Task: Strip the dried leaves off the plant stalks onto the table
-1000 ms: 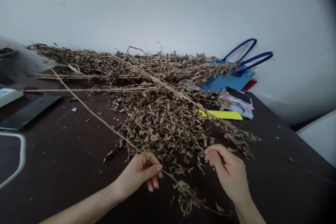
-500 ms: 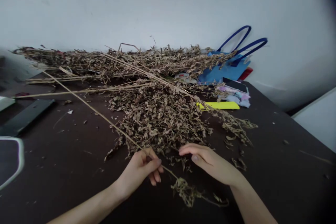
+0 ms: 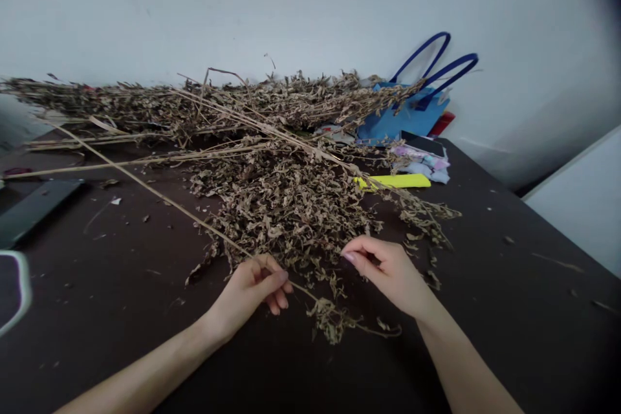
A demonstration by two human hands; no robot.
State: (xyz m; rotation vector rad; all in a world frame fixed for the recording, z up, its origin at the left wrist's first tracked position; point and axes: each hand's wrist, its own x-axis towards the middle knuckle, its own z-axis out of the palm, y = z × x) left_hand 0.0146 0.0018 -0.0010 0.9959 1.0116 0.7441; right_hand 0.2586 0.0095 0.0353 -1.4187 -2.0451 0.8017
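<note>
My left hand [image 3: 257, 284] is closed around a long dried stem [image 3: 165, 197], pinching it between thumb and fingers. The bare length runs up to the far left, and a tuft of dried leaves [image 3: 332, 322] hangs at its near end, right of my hand. My right hand [image 3: 388, 268] is at the near right edge of the pile of dried leaves [image 3: 286, 207], thumb and index finger drawn together in a pinch. Whatever lies between those fingertips is too small to make out.
Behind lies a large bundle of dried plants [image 3: 291, 100] against the wall. To the right are a blue bag [image 3: 388, 123], a yellow strip-like object [image 3: 398, 181] and a phone [image 3: 422, 144] on a pastel cloth [image 3: 431, 168]. A dark flat object [image 3: 36, 210] rests at left.
My right hand has gone from outstretched fingers to a pinch and shifted slightly right. The left hand keeps its hold on the stem. The whole view has shifted a little.
</note>
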